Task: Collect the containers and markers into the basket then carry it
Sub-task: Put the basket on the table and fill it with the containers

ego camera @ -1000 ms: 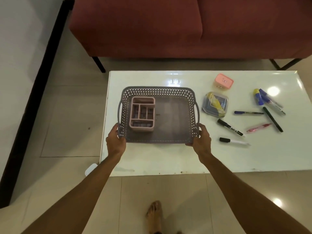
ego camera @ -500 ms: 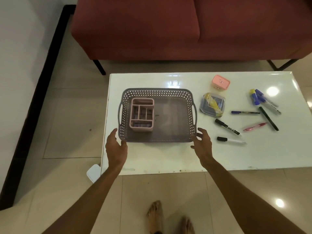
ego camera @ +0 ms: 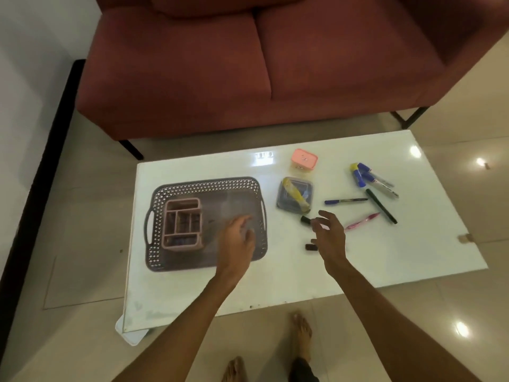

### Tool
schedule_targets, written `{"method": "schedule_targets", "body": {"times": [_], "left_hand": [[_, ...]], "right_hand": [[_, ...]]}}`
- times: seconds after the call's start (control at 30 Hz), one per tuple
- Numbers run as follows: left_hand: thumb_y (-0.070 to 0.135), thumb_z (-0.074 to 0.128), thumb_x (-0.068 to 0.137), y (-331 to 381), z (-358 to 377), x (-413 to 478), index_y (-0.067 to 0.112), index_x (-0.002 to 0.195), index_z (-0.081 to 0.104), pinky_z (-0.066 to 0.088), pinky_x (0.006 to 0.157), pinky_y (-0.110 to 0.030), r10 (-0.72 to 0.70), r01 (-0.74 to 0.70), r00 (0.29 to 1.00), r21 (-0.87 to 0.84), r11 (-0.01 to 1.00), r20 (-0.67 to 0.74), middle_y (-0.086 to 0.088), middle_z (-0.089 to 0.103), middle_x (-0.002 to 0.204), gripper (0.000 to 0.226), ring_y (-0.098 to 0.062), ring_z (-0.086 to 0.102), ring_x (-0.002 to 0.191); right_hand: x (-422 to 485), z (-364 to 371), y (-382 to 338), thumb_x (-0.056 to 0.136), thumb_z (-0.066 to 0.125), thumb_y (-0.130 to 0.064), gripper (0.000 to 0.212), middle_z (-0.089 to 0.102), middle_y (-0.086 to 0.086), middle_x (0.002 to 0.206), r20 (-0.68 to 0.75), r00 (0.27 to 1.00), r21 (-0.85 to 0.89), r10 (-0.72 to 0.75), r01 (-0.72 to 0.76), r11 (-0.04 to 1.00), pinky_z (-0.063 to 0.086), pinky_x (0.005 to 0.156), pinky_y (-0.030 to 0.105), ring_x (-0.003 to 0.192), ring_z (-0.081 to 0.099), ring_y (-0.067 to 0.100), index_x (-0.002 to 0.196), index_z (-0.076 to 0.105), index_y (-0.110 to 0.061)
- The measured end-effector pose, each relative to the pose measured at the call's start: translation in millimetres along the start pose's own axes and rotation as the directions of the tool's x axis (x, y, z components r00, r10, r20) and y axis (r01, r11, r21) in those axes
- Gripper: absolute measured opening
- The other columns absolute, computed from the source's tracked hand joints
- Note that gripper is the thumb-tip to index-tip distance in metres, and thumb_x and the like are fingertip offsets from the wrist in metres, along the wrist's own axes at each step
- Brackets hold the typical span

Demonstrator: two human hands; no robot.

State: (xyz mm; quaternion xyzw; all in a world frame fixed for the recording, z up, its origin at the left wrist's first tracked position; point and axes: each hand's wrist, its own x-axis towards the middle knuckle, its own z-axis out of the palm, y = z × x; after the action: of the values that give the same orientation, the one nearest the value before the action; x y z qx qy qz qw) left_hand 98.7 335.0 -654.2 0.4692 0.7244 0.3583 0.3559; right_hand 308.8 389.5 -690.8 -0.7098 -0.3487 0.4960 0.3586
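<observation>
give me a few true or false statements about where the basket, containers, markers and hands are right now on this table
1. The pink organizer sits inside the grey basket. True.
2. The pink-lidded container is already in the basket. False: it stands on the white table, to the right of the basket.
3. The right hand grips a marker. False: its fingers are spread and open above the two black-capped markers, holding nothing.
4. The left hand hovers over the right part of the basket, empty. True.
5. The clear container lies between the basket and the loose markers. True.
6. All markers are in the basket. False: they lie on the table, right of it.
</observation>
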Motion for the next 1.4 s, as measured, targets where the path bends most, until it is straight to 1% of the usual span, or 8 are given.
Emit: {"method": "schedule_targets", "body": {"times": [0.17, 0.47, 0.57, 0.73, 0.9, 1.0, 1.3, 1.4], "left_hand": [[0.011, 0.06, 0.093, 38, 72, 59, 0.013, 0.122, 0.065, 0.051, 0.071, -0.011, -0.165, 0.183, 0.977, -0.134, 0.974, 0.132, -0.002, 0.069, 0.116, 0.029, -0.01, 0.064, 0.091], [0.039, 0.049, 0.099, 27, 154, 168, 0.016, 0.151, 0.035, 0.039, 0.112, -0.042, -0.396, 0.379, 0.909, 0.138, 0.915, 0.129, -0.012, 0.043, 0.152, 0.059, -0.029, 0.044, 0.138], [0.048, 0.041, 0.099, 16, 169, 185, 0.018, 0.15, 0.036, 0.045, 0.108, -0.047, -0.497, 0.475, 0.856, 0.165, 0.864, 0.142, -0.011, 0.043, 0.152, 0.06, -0.033, 0.047, 0.134], [0.058, 0.037, 0.094, 13, 169, 184, 0.031, 0.133, 0.053, 0.059, 0.083, -0.047, -0.609, 0.616, 0.763, 0.042, 0.787, 0.216, -0.001, 0.052, 0.134, 0.051, -0.025, 0.056, 0.115], [0.056, 0.035, 0.1, 41, 129, 155, 0.03, 0.12, 0.053, 0.058, 0.085, -0.052, -0.527, 0.537, 0.843, -0.204, 0.818, 0.104, 0.001, 0.059, 0.116, 0.038, -0.013, 0.057, 0.095], [0.054, 0.039, 0.1, 49, 94, 127, 0.027, 0.112, 0.052, 0.056, 0.085, -0.055, -0.498, 0.475, 0.867, -0.329, 0.817, 0.014, -0.004, 0.062, 0.119, 0.032, -0.021, 0.06, 0.105], [0.024, 0.054, 0.093, 3, 7, 73, 0.022, 0.087, 0.05, 0.046, 0.076, -0.041, -0.596, 0.417, 0.803, -0.685, 0.598, -0.031, -0.003, 0.059, 0.09, 0.008, -0.022, 0.057, 0.088], [0.008, 0.05, 0.093, -14, -10, 63, 0.021, 0.082, 0.049, 0.04, 0.072, -0.035, -0.569, 0.369, 0.82, -0.698, 0.614, -0.067, 0.002, 0.054, 0.084, 0.017, -0.016, 0.051, 0.083]], "right_hand": [[67, -25, -6, 0.096, 0.064, -0.022, 0.034, 0.064, 0.01, 0.122, 0.052, 0.997, 0.017, 0.056, -0.057, 0.998, 0.055, 0.078, 0.04, 0.094, 0.062, 0.023, 0.128, 0.057, -0.017], [166, -3, -3, 0.095, 0.064, -0.033, 0.054, 0.058, 0.009, 0.107, 0.214, 0.961, -0.113, 0.175, -0.154, 0.982, 0.058, 0.089, 0.052, 0.082, 0.057, 0.019, 0.143, 0.044, -0.02], [182, 9, -4, 0.095, 0.063, -0.042, 0.067, 0.051, 0.01, 0.13, 0.262, 0.939, -0.139, 0.222, -0.192, 0.972, 0.061, 0.066, 0.044, 0.107, 0.06, 0.026, 0.151, 0.035, -0.022], [191, 17, -7, 0.087, 0.055, -0.051, 0.045, 0.056, 0.01, 0.13, 0.273, 0.942, -0.209, 0.194, -0.139, 0.968, 0.058, 0.087, 0.057, 0.115, 0.059, 0.029, 0.125, 0.058, -0.027], [153, 9, -43, 0.102, 0.049, -0.039, 0.018, 0.064, 0.012, 0.111, 0.323, 0.939, -0.053, 0.119, -0.108, 0.993, 0.061, 0.068, 0.044, 0.1, 0.067, 0.029, 0.117, 0.054, -0.031], [117, 18, -62, 0.105, 0.044, -0.039, 0.017, 0.064, -0.001, 0.111, 0.346, 0.935, 0.008, 0.081, -0.09, 0.996, 0.059, 0.077, 0.043, 0.102, 0.066, 0.021, 0.117, 0.051, -0.029], [35, 86, -61, 0.092, 0.067, -0.032, 0.025, 0.057, -0.002, 0.088, 0.414, 0.905, 0.108, 0.095, -0.152, 0.982, 0.047, 0.079, 0.039, 0.085, 0.056, 0.016, 0.08, 0.049, -0.021], [22, 104, -54, 0.087, 0.067, -0.02, 0.009, 0.059, -0.005, 0.087, 0.418, 0.906, 0.117, 0.062, -0.121, 0.986, 0.049, 0.079, 0.037, 0.087, 0.059, 0.017, 0.086, 0.057, -0.019]]}}
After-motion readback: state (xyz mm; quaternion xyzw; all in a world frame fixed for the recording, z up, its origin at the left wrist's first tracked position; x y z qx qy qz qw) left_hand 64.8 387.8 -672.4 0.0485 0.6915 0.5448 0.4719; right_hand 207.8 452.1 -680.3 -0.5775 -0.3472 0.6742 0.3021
